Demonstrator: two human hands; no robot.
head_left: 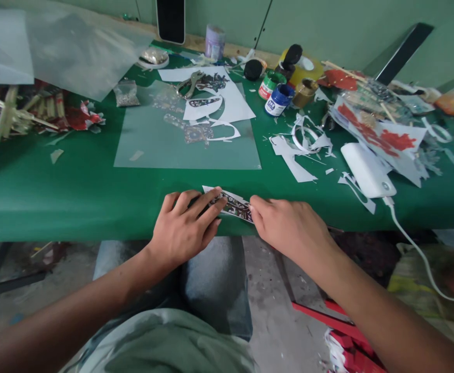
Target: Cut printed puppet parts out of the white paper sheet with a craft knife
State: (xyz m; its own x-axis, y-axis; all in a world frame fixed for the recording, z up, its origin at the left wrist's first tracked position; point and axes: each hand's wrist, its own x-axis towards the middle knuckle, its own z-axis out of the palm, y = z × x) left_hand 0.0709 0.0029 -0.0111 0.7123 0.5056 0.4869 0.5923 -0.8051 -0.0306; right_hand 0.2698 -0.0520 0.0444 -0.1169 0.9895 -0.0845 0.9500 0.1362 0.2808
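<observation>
A narrow strip of white paper with a dark, ornate printed pattern lies at the front edge of the green table. My left hand rests flat over its left end, fingers stretched out and pressing on it. At the strip's right end, my right hand is closed, thumb and forefinger pinched together against the paper's edge. Whatever sits inside that pinch is hidden by the fingers. Beyond both hands lies a translucent sheet bearing patterned cut-outs, white paper and a pair of pliers.
Open paint jars, one blue and one green, stand at the back. Paper scraps lie to the right, near a white power bank with a cable. Bundled sticks are on the left. A phone leans behind.
</observation>
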